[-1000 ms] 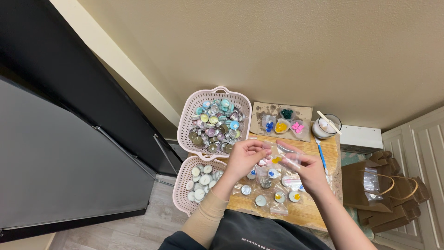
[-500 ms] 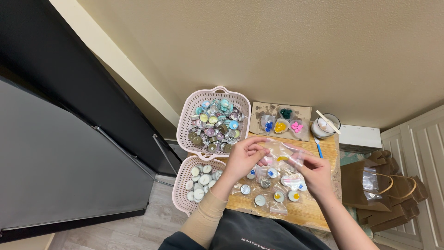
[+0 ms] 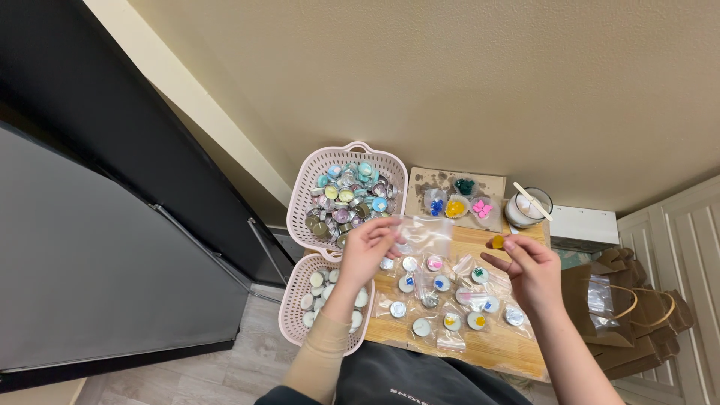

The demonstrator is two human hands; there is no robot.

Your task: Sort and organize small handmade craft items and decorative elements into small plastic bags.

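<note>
My left hand [image 3: 369,249] pinches a small clear plastic bag [image 3: 424,233] and holds it up over the wooden board [image 3: 495,346]. My right hand [image 3: 529,267] is apart from it on the right, with a tiny yellow piece [image 3: 498,241] held between thumb and forefinger. Below both hands, several small round candles in clear bags [image 3: 442,300] lie spread on the board. A tray of small cups with blue, yellow, pink and green bits [image 3: 457,204] sits at the board's far side.
A pink basket [image 3: 307,187] full of tin tealights stands far left; a second pink basket [image 3: 291,315] of white tealights is nearer. A glass jar with a wooden stick [image 3: 528,207] stands far right. Brown paper bags [image 3: 622,307] lie right. A dark cabinet [image 3: 112,225] fills the left.
My hands have drawn apart: the right hand moved right with the yellow piece in its fingertips, while the left hand lifted the clear bag slightly.
</note>
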